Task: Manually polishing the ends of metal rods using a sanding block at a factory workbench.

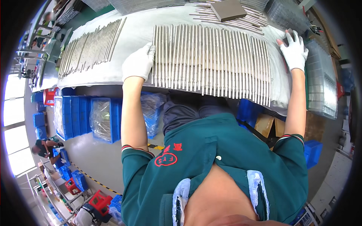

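A long row of slim silvery metal rods (211, 60) lies side by side on a white cloth (132, 34) in front of me. At its left end is my left hand (139, 63) in a white glove, its bent fingers closed against the outermost rods; the undersides of the fingers are hidden. My right hand (295, 51), also gloved, reaches past the row's right end with its fingers spread. A small dark object (290, 34) shows by its fingertips, too little of it visible to name.
Another batch of rods (92, 47) lies to the left. At the back, a grey block (228, 10) rests on loose rods. Clear plastic trays (321, 79) are stacked on the right. Blue crates (75, 116) stand below the table's left part; other people (47, 148) are farther left.
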Demonstrator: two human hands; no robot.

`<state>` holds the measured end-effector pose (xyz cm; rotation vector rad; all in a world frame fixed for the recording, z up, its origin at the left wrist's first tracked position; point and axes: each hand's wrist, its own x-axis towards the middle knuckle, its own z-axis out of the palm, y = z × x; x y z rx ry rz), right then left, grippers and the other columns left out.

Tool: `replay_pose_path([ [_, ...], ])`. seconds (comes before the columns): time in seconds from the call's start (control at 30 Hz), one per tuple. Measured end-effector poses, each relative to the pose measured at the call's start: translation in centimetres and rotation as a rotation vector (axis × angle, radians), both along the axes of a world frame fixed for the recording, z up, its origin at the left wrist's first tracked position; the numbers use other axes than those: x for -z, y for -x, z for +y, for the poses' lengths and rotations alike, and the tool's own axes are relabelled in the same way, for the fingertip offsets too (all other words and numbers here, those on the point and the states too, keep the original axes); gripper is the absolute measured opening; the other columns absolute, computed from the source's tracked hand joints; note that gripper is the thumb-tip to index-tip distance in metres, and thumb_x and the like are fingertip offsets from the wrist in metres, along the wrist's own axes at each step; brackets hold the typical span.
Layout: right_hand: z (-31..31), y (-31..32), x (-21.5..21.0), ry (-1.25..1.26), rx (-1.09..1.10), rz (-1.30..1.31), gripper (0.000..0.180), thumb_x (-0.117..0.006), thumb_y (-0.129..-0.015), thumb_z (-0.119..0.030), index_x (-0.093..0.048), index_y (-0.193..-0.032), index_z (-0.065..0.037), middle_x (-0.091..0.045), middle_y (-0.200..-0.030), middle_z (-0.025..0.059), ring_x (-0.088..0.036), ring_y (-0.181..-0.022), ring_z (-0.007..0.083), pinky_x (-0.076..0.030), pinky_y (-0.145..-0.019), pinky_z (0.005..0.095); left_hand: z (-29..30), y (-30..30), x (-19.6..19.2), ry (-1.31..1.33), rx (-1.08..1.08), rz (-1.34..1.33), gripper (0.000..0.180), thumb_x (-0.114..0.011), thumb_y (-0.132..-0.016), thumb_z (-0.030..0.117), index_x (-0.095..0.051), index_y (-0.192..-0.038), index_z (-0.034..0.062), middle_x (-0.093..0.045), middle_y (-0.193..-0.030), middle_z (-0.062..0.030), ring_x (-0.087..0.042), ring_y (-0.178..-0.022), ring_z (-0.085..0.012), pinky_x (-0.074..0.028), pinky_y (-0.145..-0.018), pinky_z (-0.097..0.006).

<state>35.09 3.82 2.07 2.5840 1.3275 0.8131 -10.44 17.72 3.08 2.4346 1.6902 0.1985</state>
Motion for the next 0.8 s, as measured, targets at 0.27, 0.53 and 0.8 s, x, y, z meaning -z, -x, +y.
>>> replay_pose_path([
  [0.27,0.2,0.1,0.8,0.007,0.01,0.098,0.059,-0.051,-0.082,-0.056,-0.046,-0.133,-0.027,-0.037,-0.142,0.0008,-0.037,-0.128,0.0201,-0.033,-0.097,0.0556,-0.1,-0.1,0.8,0.01,0.036,-0.143,0.043,-0.04,-0.093,0.043,-0.06,-0.118,0.0153,-0.063,-0.11,-0.0127,-0.058,-0.102,-0.0323,-0.045,-0.088,-0.04],
  [0.53,0.2,-0.3,0.6,-0.038,0.034,0.091,0.055,-0.051,-0.084,-0.05,-0.046,-0.134,-0.029,-0.04,-0.14,0.0019,-0.04,-0.126,0.022,-0.036,-0.099,0.0503,-0.8,0.1,2.2,-0.115,-0.089,-0.434,0.037,-0.048,-0.092,0.04,-0.065,-0.109,0.0119,-0.065,-0.103,-0.0147,-0.061,-0.097,-0.0323,-0.046,-0.085,-0.037],
  [0.8,-0.6,-4.9,2.9,-0.122,-0.072,0.18,0.045,-0.052,-0.087,-0.039,-0.046,-0.131,-0.037,-0.044,-0.137,0.0024,-0.046,-0.121,0.0262,-0.042,-0.096,0.0404,-0.4,0.3,3.7,-0.146,-0.078,-0.575,0.036,-0.051,-0.091,0.037,-0.065,-0.108,0.0092,-0.066,-0.102,-0.0147,-0.062,-0.097,-0.0308,-0.046,-0.085,-0.036],
])
